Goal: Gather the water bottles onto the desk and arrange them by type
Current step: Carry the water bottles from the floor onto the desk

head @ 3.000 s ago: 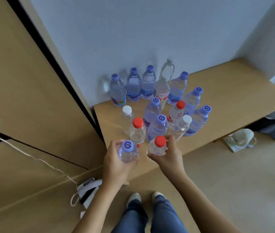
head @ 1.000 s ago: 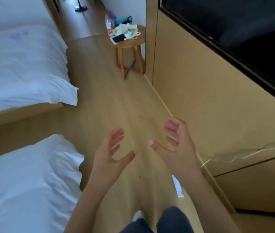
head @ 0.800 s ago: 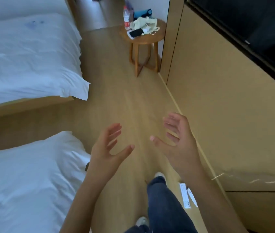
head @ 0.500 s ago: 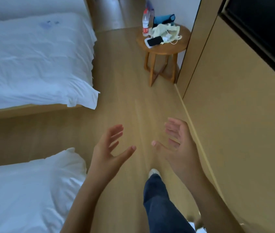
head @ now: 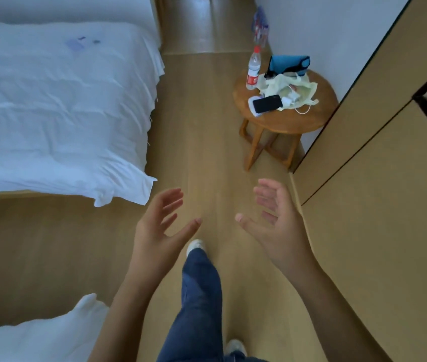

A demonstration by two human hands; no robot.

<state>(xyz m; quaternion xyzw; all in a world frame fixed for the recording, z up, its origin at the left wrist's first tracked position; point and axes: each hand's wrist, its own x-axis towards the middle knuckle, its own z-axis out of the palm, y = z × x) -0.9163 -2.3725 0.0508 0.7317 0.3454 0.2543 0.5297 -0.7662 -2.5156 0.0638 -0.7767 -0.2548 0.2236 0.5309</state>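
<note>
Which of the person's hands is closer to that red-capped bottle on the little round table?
The right hand. It hangs open below the red-capped bottle, slightly to its right; the left hand, also open, is farther off, down and to the left.

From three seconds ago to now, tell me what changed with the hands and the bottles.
Then each hand gripped a bottle at the desk; both were let go there. The person has since turned and walked toward the round stool, which has drawn nearer. The left hand and right hand are open and hold nothing. Over the last second the red-capped bottle has stayed upright on the stool beside the phone.
</note>
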